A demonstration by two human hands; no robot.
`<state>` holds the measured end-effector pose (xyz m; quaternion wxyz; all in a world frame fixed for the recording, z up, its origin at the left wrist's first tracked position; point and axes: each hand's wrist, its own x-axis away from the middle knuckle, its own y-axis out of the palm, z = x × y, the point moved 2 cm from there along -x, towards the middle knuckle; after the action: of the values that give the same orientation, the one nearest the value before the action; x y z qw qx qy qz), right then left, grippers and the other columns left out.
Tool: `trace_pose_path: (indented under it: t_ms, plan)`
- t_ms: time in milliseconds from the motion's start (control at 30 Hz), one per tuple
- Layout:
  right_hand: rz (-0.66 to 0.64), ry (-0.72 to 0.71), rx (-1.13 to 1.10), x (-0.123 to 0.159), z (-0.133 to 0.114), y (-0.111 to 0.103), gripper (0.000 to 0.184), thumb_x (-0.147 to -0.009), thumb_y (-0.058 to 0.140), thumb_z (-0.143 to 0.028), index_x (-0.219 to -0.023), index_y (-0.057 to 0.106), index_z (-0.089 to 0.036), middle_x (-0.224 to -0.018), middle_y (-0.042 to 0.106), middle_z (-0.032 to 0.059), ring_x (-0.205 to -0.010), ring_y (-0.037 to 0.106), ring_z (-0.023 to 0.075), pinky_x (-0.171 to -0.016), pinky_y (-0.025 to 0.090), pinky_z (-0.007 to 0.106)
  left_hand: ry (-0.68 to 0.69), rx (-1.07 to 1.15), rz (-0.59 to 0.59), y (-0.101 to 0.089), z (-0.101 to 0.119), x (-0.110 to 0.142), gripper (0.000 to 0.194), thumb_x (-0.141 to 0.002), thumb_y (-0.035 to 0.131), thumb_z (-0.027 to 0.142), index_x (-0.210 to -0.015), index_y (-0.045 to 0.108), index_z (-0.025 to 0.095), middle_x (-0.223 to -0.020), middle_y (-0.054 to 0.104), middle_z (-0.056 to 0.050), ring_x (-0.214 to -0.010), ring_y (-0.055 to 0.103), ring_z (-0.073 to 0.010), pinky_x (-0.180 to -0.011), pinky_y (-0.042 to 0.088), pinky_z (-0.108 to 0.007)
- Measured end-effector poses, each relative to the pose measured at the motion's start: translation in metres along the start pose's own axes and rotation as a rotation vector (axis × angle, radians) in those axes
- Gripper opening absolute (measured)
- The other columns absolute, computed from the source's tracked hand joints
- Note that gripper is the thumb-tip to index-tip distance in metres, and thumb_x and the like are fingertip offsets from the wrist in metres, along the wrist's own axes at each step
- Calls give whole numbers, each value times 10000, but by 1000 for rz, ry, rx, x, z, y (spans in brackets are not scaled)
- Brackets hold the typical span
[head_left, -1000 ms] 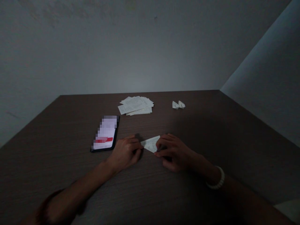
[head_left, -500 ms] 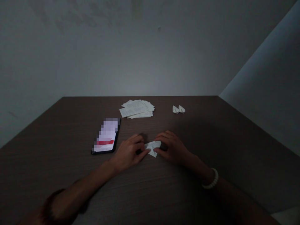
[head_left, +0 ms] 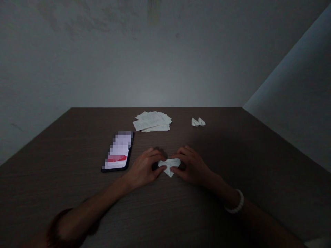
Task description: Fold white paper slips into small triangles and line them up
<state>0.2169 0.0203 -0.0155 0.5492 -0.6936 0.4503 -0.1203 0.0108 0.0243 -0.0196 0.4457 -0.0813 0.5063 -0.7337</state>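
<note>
A small folded piece of printed paper [head_left: 169, 163] lies between my hands, broad along its far side and coming to a point toward me. My left hand [head_left: 145, 167] pinches its left end between thumb and fingers. On the other side, my right hand [head_left: 191, 166] grips the right end the same way, its thumb on the near face. Parts of both ends of the paper are hidden by the fingertips. A pale beaded bracelet [head_left: 237, 202] circles my right wrist.
To the left lies a phone [head_left: 118, 153] with its screen lit and partly blurred. A pile of printed paper slips [head_left: 152, 121] is farther back. At the back right sits a small folded paper shape [head_left: 198, 122]. Behind the brown table [head_left: 103, 119] stands a wall [head_left: 155, 69].
The far edge of the paper has changed from a slanted, uneven shape to a wider, flatter band. Both hands remain on it, with the fingers slightly shifted.
</note>
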Motion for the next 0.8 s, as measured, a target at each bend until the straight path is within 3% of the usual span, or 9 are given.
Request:
trace_pose_path:
  t_ms: [300, 533, 800]
  plan:
    - [61, -3, -50, -1, 1, 0, 273, -745, 747, -352, -937, 631, -197, -955, 592, 60, -883, 523, 206, -795, 416, 349, 4, -60, -79, -5, 7, -1, 243, -889, 559, 275, -1105, 635, 194, -1022, 570, -82, -965, 527, -239, -855, 452, -408]
    - [48, 42, -103, 1, 11, 3, 210, -734, 770, -283, -829, 603, -198, -747, 615, -1, -741, 513, 174, -712, 375, 311, 13, 1, -43, -3, 5, 1, 158, -874, 574, 237, -1010, 639, 190, -973, 602, -63, -950, 542, -228, -866, 446, -412]
    - [61, 40, -130, 2, 13, 5, 136, -764, 744, -238, -740, 617, -195, -686, 609, -13, -686, 517, 151, -683, 367, 289, -25, 84, -42, -5, 3, 0, 97, -852, 633, 256, -811, 626, 168, -777, 615, -30, -788, 556, -198, -758, 455, -366]
